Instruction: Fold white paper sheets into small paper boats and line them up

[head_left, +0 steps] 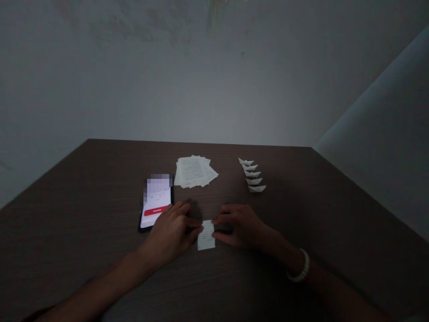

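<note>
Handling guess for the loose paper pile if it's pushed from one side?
The loose paper pile likely shears rather than moving as one: its sheets lie fanned, with corners sticking out. Each sheet looks thin, so probably light and floppy, apt to bend at a pushed edge.

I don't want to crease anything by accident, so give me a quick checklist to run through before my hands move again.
1. Small white printed paper slip, writing facing up: ok.
2. Left hand at the slip's left edge: ok.
3. Right hand at its right edge: ok.
4. Row of small white folded-paper boats apart from both hands: ok.
5. Loose pile of white printed sheets squared up: not ok, fanned out.
6. Black-edged phone untouched by the left hand: cannot tell.
</note>
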Tool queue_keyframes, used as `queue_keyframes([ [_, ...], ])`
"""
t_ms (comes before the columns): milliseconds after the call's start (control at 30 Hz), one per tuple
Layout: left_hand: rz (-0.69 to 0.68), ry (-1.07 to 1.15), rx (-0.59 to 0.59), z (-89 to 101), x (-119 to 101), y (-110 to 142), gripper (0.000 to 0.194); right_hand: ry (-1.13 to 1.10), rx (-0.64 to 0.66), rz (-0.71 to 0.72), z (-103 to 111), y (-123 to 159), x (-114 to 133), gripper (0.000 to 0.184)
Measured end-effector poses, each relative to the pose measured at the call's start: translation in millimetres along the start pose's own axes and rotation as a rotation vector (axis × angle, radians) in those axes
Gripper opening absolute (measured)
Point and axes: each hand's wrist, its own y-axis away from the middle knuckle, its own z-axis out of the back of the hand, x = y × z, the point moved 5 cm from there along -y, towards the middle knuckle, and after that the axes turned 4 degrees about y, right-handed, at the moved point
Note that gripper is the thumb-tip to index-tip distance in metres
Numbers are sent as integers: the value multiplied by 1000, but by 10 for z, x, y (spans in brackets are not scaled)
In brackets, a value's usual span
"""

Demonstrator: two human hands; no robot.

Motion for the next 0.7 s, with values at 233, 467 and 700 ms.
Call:
queue_keyframes([
  [233,-5,-8,23,24,3,0,19,34,5,-9,-17,54,30,34],
  [467,-23,-26,34,13,24,23,35,33,58,-17,10,64,44,45],
  [700,-29,-19,56,11,43,34,47,60,88,-21,21,136,94,55],
])
